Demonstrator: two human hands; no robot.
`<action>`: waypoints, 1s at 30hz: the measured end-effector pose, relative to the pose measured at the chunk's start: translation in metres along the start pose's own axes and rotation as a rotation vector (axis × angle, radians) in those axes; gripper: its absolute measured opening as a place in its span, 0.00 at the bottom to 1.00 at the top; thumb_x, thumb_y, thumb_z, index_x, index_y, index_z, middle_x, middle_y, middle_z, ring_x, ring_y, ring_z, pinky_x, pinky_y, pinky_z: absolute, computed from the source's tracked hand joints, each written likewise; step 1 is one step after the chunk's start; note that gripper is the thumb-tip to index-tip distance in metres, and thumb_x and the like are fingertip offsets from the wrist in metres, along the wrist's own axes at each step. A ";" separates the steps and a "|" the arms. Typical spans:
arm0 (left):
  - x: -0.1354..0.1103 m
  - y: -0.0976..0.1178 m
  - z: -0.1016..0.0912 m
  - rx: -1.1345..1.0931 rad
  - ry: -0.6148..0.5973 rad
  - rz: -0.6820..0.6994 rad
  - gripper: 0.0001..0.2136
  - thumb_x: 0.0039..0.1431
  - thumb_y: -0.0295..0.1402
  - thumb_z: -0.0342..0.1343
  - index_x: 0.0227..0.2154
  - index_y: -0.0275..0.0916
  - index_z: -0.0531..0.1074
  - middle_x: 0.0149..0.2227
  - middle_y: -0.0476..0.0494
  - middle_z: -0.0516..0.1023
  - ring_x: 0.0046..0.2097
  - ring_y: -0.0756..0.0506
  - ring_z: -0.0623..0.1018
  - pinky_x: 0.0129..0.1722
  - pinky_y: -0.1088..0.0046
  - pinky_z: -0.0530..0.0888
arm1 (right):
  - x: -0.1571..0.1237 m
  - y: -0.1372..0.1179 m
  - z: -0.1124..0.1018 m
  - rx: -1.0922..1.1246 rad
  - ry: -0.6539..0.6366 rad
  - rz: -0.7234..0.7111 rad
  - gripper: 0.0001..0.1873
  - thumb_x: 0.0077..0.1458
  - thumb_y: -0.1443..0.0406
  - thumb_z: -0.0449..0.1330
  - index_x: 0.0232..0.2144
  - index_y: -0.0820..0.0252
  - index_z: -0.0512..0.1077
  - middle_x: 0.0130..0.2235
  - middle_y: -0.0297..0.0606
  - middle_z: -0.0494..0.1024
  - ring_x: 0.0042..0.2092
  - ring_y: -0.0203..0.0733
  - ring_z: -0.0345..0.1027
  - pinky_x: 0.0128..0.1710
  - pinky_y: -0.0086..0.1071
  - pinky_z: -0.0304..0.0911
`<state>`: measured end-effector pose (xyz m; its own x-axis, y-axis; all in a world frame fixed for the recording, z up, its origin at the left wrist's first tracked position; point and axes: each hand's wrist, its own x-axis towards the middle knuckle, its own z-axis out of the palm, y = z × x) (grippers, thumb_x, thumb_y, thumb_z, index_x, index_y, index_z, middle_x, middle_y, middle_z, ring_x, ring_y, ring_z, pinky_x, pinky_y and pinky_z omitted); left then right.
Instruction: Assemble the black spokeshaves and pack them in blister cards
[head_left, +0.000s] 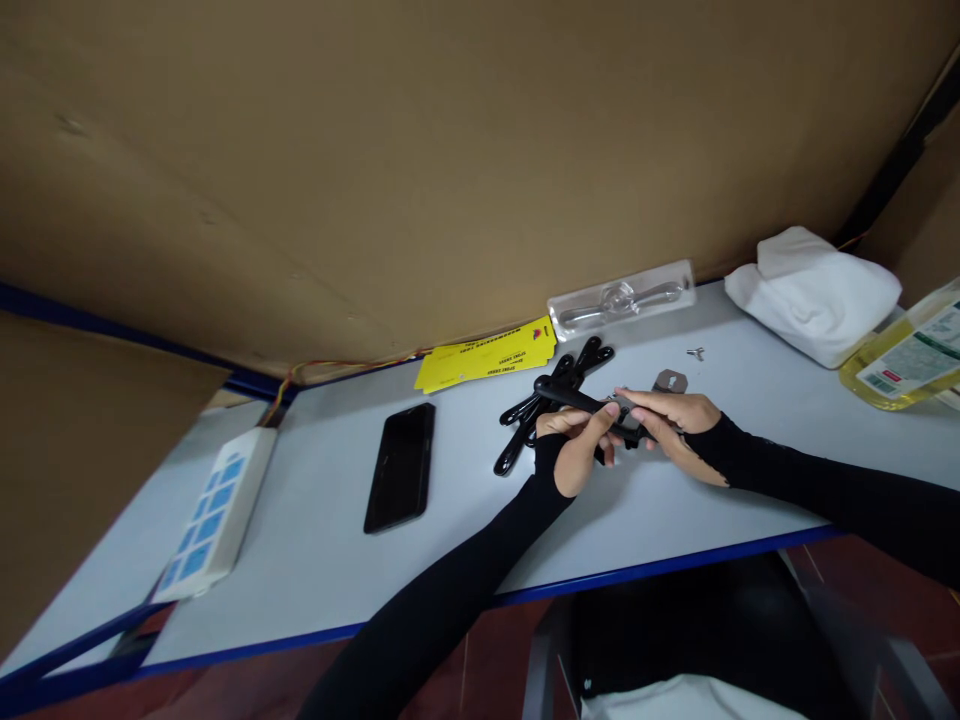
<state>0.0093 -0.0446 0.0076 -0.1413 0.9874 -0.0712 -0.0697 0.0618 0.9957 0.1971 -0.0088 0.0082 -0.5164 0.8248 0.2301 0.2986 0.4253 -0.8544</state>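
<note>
My left hand (577, 448) and my right hand (671, 418) meet over the pale table (315, 540), both in black sleeves with thumb holes. Together they grip a long black plastic bar (574, 396) with a small metal piece at its right end. The left fingers wrap the bar from below. The right fingers pinch it from the right side. Just behind the hands lies a pile of similar black bars (551, 400). A small grey metal plate (670, 381) sits right behind my right hand.
A black phone (401, 467) lies left of the hands. Yellow cards (487, 362), a clear blister pack (621, 295), a small screw (696, 352), a white cloth (814, 290) and an oil bottle (904, 360) line the back. A blue-and-white box (214, 512) lies far left. Cardboard walls rise behind.
</note>
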 end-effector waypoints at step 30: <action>0.034 0.019 -0.022 -0.196 0.332 -0.171 0.16 0.45 0.39 0.70 0.16 0.37 0.69 0.15 0.50 0.69 0.13 0.53 0.65 0.12 0.77 0.62 | 0.030 0.052 -0.053 -0.567 -0.156 -0.239 0.14 0.61 0.58 0.64 0.45 0.56 0.85 0.43 0.50 0.79 0.49 0.55 0.60 0.51 0.46 0.58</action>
<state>-0.0184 -0.0130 0.0228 -0.4194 0.8630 -0.2818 -0.3017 0.1603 0.9398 0.2400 0.0578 -0.0041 -0.7197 0.6369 0.2763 0.5174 0.7574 -0.3982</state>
